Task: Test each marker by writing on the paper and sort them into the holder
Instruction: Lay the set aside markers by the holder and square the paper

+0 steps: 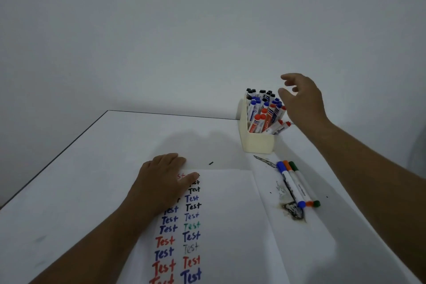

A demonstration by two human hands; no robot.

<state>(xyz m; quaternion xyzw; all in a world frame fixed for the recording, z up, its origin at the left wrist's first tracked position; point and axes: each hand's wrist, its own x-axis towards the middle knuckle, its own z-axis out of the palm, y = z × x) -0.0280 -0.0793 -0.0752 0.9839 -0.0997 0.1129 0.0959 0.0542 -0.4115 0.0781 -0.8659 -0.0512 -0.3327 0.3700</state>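
Here, the left hand (161, 180) lies flat on the white sheet of paper (230, 226), fingers straight and close together, pressing its upper left corner onto the white table (92, 168). The fingertips reach just past the sheet's top edge, and the thumb covers part of the uppermost written words. Beneath and below the palm run two columns of the handwritten word "Test" (192, 235) in black, blue, red and green ink.

The right hand (302, 97) hangs in the air with fingers loosely spread and slightly curled, gripping nothing. Just left of its fingertips stands the cream plastic marker holder (255, 143), filled with upright capped markers: black-capped markers (260, 93) at the far end, blue-capped markers (255, 105) in the middle, and red-capped markers (260, 120) nearest, two of which lean outward toward the wrist.

Below the right forearm, three slim white markers (297, 183) with blue, orange and green caps lie side by side, touching, beside a dark ink smudge (294, 211) on the table.
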